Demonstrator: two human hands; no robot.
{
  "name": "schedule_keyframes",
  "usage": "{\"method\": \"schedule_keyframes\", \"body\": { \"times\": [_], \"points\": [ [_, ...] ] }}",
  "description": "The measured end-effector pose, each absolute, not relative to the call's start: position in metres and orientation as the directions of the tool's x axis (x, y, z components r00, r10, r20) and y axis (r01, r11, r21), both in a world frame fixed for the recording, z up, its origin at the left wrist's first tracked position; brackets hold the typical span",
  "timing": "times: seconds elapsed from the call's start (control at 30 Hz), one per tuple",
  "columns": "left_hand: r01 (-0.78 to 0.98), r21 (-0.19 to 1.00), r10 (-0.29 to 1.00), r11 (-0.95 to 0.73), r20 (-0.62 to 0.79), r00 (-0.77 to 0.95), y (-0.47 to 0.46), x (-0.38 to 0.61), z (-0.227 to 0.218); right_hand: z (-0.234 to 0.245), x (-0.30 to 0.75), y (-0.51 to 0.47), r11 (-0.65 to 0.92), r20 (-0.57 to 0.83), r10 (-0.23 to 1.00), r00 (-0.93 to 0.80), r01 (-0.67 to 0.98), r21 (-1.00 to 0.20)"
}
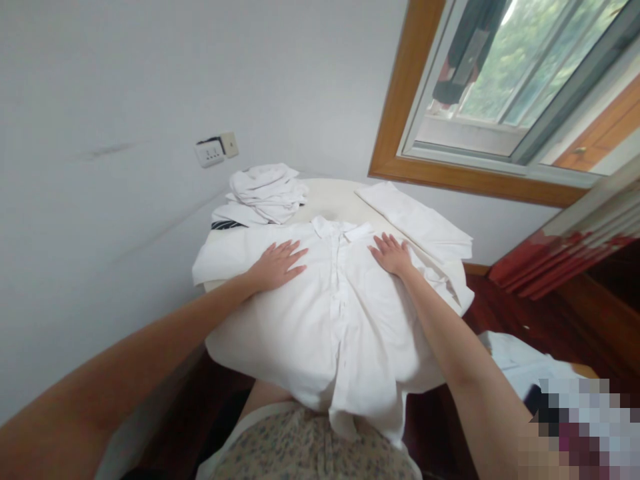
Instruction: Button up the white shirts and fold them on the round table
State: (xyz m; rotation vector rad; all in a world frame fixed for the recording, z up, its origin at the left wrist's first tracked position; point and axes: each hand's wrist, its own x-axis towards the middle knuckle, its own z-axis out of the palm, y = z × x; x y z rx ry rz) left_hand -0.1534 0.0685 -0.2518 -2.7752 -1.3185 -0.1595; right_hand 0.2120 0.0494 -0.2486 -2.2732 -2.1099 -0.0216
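Work position: the shirt [295,320] lies front up on the counter [333,190], collar [343,231] at the far side, hem [345,420] hanging over the near edge. The placket [336,287] runs from the collar toward the near edge; whether its buttons are fastened cannot be told.

Hand state: the left hand [279,267] rests palm down on the left part of the shirt, fingers extended and slightly spread. The right hand [393,255] rests likewise on the right part, beside the collar. Neither hand is clenched or grasping; both press or lie on the fabric.

Step in hand (judged): flattening the shirt. The left sleeve [220,257] lies fairly smooth toward the left edge; the fabric on the right [445,280], apparently the other sleeve, is bunched. Creases also run down the near right portion.

Next move (judged): this calls for open palms drawn outward, then the bunched fabric straightened without dragging the collar out of line.

Adjacent items: a loose white pile [267,193] stands far left, with striped cloth [227,225] showing beneath. A flat white garment [415,220] lies far right.

Markings: no brand, label or writing is legible, including on the socket [210,153].
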Motion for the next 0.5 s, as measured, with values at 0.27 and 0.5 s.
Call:
{"method": "schedule_keyframes", "body": {
  "times": [0.27, 0.5],
  "points": [
    [0.534, 0.015, 0.523, -0.845, 0.225, 0.822, 0.038, -0.148, -0.232, -0.248, 0.213, 0.047, -0.057, 0.030, 0.998, 0.058, 0.998, -0.033],
    [0.126, 0.170, 0.157, -0.977, 0.183, 0.970, 0.036, -0.077, -0.211, -0.247, 0.212, 0.046, -0.068, 0.045, 0.997, 0.069, 0.997, -0.024]
  ]
}}
